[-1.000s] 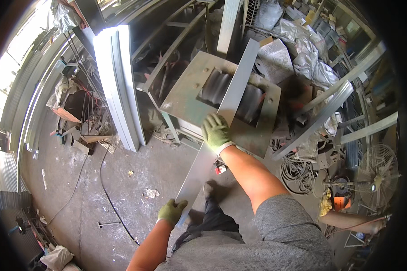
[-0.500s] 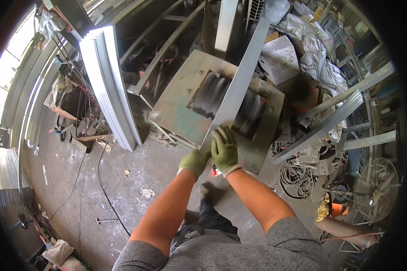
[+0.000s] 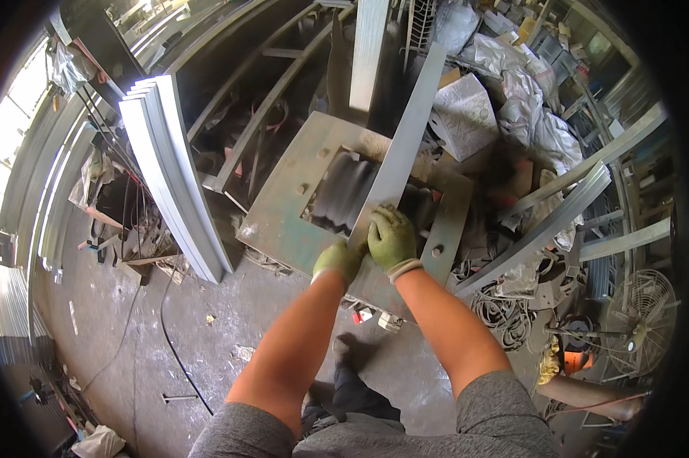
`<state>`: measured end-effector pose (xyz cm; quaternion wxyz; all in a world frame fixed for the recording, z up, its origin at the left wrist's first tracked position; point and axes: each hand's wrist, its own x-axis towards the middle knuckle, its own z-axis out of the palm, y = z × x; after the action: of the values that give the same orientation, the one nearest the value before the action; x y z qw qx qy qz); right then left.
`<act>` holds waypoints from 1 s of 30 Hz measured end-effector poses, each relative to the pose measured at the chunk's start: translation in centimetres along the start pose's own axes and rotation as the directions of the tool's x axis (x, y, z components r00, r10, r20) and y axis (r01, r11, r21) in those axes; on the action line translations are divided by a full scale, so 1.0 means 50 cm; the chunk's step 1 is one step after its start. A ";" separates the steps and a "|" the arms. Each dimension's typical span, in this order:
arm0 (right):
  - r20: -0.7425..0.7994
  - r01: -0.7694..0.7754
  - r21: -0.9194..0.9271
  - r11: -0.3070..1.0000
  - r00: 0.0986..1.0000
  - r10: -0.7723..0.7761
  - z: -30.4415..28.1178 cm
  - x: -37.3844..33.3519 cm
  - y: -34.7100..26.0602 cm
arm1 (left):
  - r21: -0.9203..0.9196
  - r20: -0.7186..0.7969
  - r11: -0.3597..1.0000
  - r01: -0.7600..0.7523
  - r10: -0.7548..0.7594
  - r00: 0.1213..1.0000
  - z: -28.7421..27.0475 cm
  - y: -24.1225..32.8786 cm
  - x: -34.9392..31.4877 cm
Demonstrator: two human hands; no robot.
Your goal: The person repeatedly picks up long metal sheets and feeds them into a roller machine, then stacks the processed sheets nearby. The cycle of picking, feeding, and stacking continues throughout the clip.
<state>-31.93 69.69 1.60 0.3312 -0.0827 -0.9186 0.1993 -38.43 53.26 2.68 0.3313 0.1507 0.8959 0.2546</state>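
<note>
A long grey metal bar (image 3: 405,130) lies slantwise over a machine (image 3: 283,210) with a worn green top and a rectangular opening. Dark ribbed rollers (image 3: 344,191) show in that opening on both sides of the bar and look blurred. My left hand (image 3: 338,261), in a green glove, is closed round the bar's near end. Just to its right, my gloved right hand (image 3: 392,235) grips the bar's right edge with bent fingers. The palm sides of both hands are hidden.
A stack of pale metal profiles (image 3: 165,168) stands to the left. Right of the machine lie more profiles (image 3: 543,229), coiled cable (image 3: 505,317) and a caged fan (image 3: 638,317). A black cable (image 3: 169,320) crosses the floor at left. An upright metal post (image 3: 369,53) stands beyond the machine.
Both hands and the near end of the bar have moved forward over the machine's near edge. The view has shifted a little, so the machine appears lower.
</note>
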 end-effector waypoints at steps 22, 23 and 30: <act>0.132 -0.011 -0.676 0.737 0.982 0.136 0.064 0.138 0.120 | -0.192 0.095 0.981 0.026 -0.008 0.995 -0.045 0.017 -0.082; 0.146 -0.010 -0.691 0.723 0.977 0.153 0.069 0.142 0.123 | -0.183 0.102 0.983 0.013 0.006 0.995 -0.051 0.018 -0.071; 0.182 0.013 -0.713 0.701 0.969 0.168 0.069 0.134 0.096 | -0.237 0.131 0.971 -0.002 0.034 0.991 -0.054 -0.025 -0.084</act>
<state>-39.17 74.86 1.03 0.1549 -0.2184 -0.9522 -0.1470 -37.25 49.44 5.92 0.4039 0.1351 0.8336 0.3518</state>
